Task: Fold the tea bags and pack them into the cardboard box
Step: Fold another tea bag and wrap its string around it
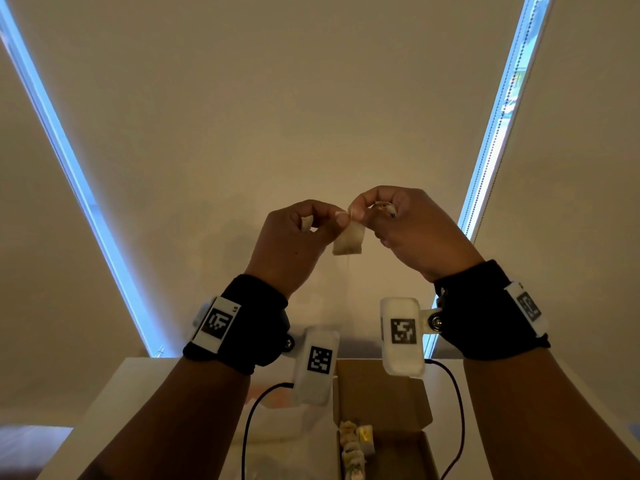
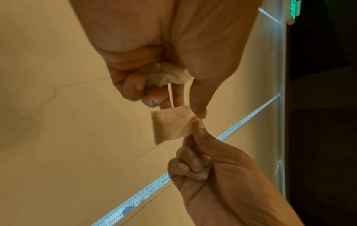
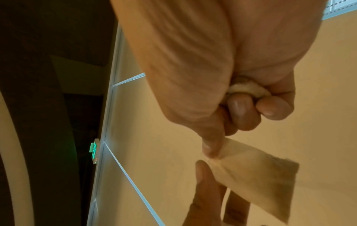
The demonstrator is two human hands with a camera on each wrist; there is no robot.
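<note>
Currently both hands are raised above the white counter (image 1: 114, 393), meeting in front of a beige roller blind (image 1: 277, 98). Left hand (image 1: 294, 237) and right hand (image 1: 412, 230) pinch the same small flat cream paper tea bag (image 1: 349, 241) by its top edge, thumb and forefinger of each side touching it; the bag hangs down between them, tilted. Left wrist view shows the left hand's other fingers curled round a second crumpled cream tea bag (image 2: 166, 75), with a thin white string (image 2: 171, 95) running from it toward the hanging bag. Right hand's lower fingers are likewise curled round another scrunched pale tea bag (image 3: 249, 90). Brown open cardboard box (image 1: 381, 393) sits on the counter below the wrists, near its far edge, lid flap up. Inside it, along the left wall, lies a row of folded tea bags (image 1: 351, 448). Black wristbands (image 1: 256, 323) carry white tagged camera modules.
</note>
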